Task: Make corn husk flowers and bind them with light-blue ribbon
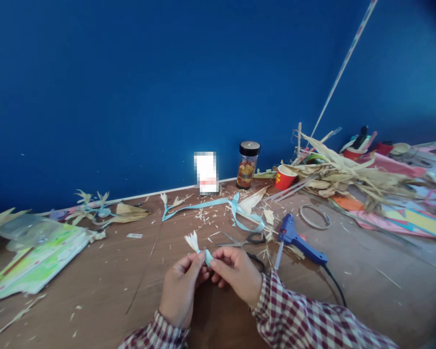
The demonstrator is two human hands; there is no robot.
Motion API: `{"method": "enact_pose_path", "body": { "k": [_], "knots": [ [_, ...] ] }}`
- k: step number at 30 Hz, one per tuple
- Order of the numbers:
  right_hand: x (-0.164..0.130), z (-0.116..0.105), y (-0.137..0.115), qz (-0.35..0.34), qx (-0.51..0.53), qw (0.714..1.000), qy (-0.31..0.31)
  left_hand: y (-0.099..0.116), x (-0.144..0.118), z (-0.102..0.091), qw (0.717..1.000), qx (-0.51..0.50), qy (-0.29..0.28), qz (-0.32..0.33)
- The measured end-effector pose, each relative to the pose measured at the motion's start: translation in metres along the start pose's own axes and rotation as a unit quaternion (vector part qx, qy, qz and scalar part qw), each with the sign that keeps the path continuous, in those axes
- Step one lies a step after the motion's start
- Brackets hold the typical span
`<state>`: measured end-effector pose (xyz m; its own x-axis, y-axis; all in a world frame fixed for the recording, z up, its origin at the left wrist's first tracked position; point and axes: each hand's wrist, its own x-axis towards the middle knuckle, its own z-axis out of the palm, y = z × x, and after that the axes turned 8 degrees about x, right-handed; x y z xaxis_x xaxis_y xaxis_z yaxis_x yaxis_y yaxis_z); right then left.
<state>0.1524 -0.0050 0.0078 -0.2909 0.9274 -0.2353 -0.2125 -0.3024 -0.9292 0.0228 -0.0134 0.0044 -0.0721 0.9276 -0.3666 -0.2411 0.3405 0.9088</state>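
Between both hands is a small corn-husk flower (pixel 192 241) with pale frayed tips and a light-blue wrapped base. My left hand (pixel 181 283) pinches the base from the left with thumb and fingers. My right hand (pixel 236 271) pinches the blue strip (pixel 208 258) at its right side. Just beyond my right hand lie scissors (pixel 254 238) with dark handles, partly hidden by that hand. Behind them a light-blue ribbon (pixel 203 204) runs across the table, with pale husk pieces at its ends. A blue glue gun (pixel 300 240) lies to the right, its cord trailing toward me.
A lidded jar (pixel 247 167), a red paper cup (pixel 285 177) and a blurred-out upright object (pixel 206 173) stand along the wall. Dry husks (pixel 334 169) are heaped at right near coloured paper (pixel 417 220). A green-white sheet (pixel 39 259) lies left. Scraps litter the brown table (pixel 105 300).
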Motion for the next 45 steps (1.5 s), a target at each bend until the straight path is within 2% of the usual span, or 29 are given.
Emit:
{"method": "enact_pose_path", "body": {
  "k": [4, 12, 18, 23, 29, 31, 35, 40, 45],
  "knots": [
    [0.000, 0.001, 0.003, 0.000, -0.003, 1.000, 0.001, -0.005, 0.003, -0.003, 0.998, 0.047, -0.009, 0.046],
    [0.004, 0.000, 0.003, -0.001, 0.029, 0.999, 0.018, 0.009, -0.003, 0.003, 0.999, 0.014, -0.037, -0.008],
    [0.003, 0.001, 0.004, -0.001, 0.036, 0.999, 0.023, 0.003, -0.001, -0.002, 0.998, 0.057, -0.022, 0.002],
    [0.003, -0.003, -0.001, 0.010, 0.018, 1.000, -0.011, -0.001, 0.002, -0.005, 0.995, 0.085, -0.033, 0.037],
    [0.003, -0.010, -0.007, -0.109, -0.060, 0.992, 0.012, 0.008, -0.005, -0.001, 0.973, 0.212, -0.040, 0.082],
    [0.004, -0.011, -0.005, -0.123, -0.075, 0.990, 0.011, 0.010, -0.008, 0.001, 0.962, 0.246, -0.055, 0.100],
    [0.008, -0.014, -0.003, -0.099, -0.046, 0.994, -0.003, 0.008, -0.011, 0.004, 0.964, 0.243, -0.070, 0.084],
    [0.010, -0.016, -0.007, -0.022, 0.061, 0.997, 0.033, 0.003, -0.009, 0.004, 0.969, 0.237, -0.040, 0.059],
    [0.010, -0.015, -0.005, -0.038, 0.074, 0.996, 0.016, 0.003, -0.011, 0.005, 0.949, 0.296, -0.054, 0.092]
  ]
}}
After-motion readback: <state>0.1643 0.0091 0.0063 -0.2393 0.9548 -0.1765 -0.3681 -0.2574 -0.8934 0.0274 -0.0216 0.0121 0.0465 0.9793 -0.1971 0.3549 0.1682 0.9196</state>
